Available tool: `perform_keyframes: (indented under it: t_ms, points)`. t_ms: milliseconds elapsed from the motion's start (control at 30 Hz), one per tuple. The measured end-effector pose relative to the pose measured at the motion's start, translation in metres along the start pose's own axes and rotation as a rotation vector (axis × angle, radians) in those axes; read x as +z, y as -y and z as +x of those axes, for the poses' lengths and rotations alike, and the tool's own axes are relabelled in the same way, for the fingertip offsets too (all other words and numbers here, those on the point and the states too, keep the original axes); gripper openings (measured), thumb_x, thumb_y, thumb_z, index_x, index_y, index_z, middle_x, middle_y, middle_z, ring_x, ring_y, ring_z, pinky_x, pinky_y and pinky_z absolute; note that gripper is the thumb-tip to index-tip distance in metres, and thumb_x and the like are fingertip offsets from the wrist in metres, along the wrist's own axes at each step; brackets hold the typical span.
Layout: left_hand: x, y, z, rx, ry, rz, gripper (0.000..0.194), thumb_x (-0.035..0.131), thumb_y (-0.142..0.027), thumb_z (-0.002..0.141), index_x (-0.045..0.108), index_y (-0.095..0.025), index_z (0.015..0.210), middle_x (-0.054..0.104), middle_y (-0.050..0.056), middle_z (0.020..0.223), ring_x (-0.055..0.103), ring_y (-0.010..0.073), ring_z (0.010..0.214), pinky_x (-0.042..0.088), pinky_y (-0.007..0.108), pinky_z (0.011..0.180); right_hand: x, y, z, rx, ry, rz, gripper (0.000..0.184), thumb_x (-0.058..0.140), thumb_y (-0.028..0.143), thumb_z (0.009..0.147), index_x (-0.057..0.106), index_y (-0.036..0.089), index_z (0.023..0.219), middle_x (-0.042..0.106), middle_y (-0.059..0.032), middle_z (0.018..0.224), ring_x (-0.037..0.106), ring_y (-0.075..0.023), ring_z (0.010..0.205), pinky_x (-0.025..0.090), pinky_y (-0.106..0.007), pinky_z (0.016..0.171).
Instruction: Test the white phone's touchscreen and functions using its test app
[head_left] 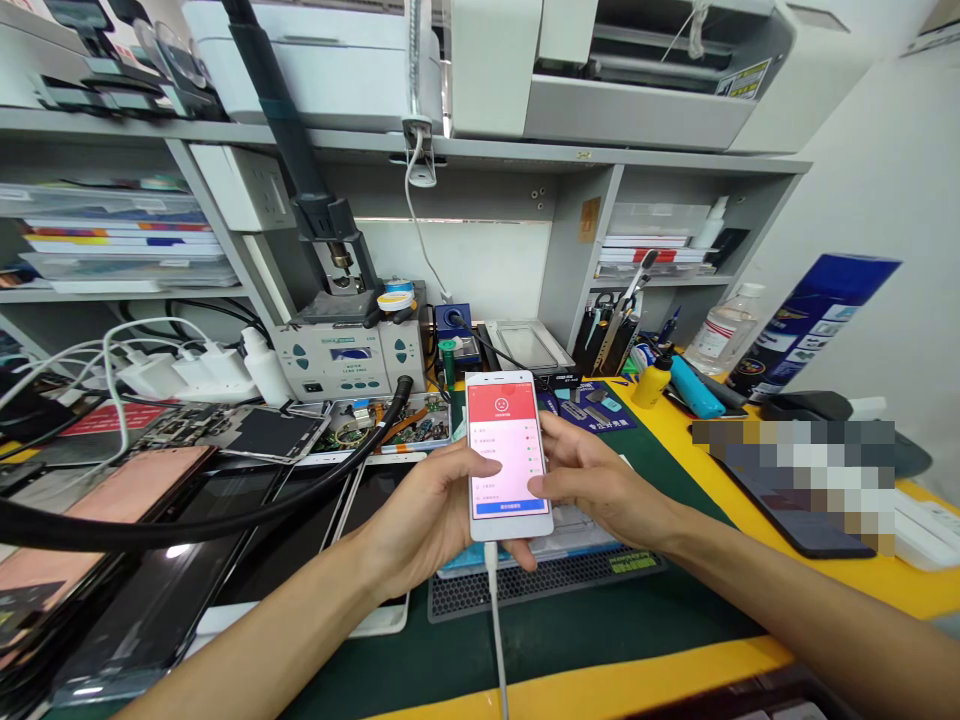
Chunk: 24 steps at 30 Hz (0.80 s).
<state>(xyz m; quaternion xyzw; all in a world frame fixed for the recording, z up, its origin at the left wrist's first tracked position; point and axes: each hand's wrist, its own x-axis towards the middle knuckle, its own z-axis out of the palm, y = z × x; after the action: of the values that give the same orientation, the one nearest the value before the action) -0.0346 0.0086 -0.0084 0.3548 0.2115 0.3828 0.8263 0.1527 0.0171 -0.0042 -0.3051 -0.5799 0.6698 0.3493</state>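
Note:
A white smartphone [510, 455] is held upright in the middle of the head view, its screen lit with a red top band, a list with small coloured dots and a blue bar at the bottom. My left hand [427, 515] wraps the phone's left side, thumb over the screen, some fingers hidden behind. On the right edge, my right hand [600, 480] closes round the phone too, its thumb on the lower part of the screen. From the phone's bottom end a white cable [496, 640] runs down toward the front edge.
Several phones and screens [180, 530] lie on the left, crossed by a thick black hose [225, 535]. Behind stands a grey soldering or hot-air station [349, 360]. A dark tablet-like slab [795, 505], bottles [724, 325] and a blue spray can [814, 325] are on the right.

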Motion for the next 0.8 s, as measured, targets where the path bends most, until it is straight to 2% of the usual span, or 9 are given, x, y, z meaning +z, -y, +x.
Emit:
perform_keyframes:
  t_ms: [167,267,600,800]
  points:
    - [0.0003,-0.0002,-0.0007,0.005,-0.005,0.011,0.051,0.051,-0.013,0.084,0.047,-0.013,0.135,0.067,0.019,0.113,0.068,0.0309,0.085,0.061,0.048,0.059,-0.0001,-0.0006,0.0007,-0.008,0.004,-0.002,0.059,0.070,0.023,0.077,0.047,0.024,0.132,0.067,-0.0075,0.116,0.066,-0.0177,0.087,0.052,-0.028,0.066]
    - [-0.0005,-0.0005,-0.0008,0.001,0.007,0.017,0.050,0.050,-0.012,0.085,0.047,-0.014,0.135,0.066,0.019,0.114,0.068,0.0306,0.086,0.061,0.049,0.060,-0.0008,-0.0011,0.0010,-0.010,0.015,-0.009,0.059,0.067,0.021,0.078,0.047,0.026,0.133,0.065,-0.0076,0.120,0.065,-0.0154,0.081,0.051,-0.028,0.064]
    - [-0.0024,-0.0002,-0.0011,0.013,0.041,-0.001,0.049,0.050,-0.011,0.087,0.049,-0.013,0.136,0.067,0.019,0.114,0.069,0.0318,0.090,0.061,0.049,0.061,-0.0007,0.0009,-0.0001,-0.010,0.023,-0.034,0.057,0.065,0.020,0.080,0.047,0.025,0.134,0.065,-0.0075,0.119,0.065,-0.0171,0.084,0.049,-0.028,0.066]
    - [-0.0015,-0.0009,-0.0009,0.011,0.040,0.009,0.041,0.050,-0.011,0.087,0.056,-0.011,0.128,0.070,0.018,0.109,0.070,0.0291,0.081,0.062,0.048,0.060,-0.0019,-0.0004,0.0003,-0.009,0.021,-0.037,0.058,0.065,0.020,0.080,0.046,0.027,0.134,0.065,-0.0071,0.119,0.065,-0.0171,0.085,0.049,-0.027,0.065]
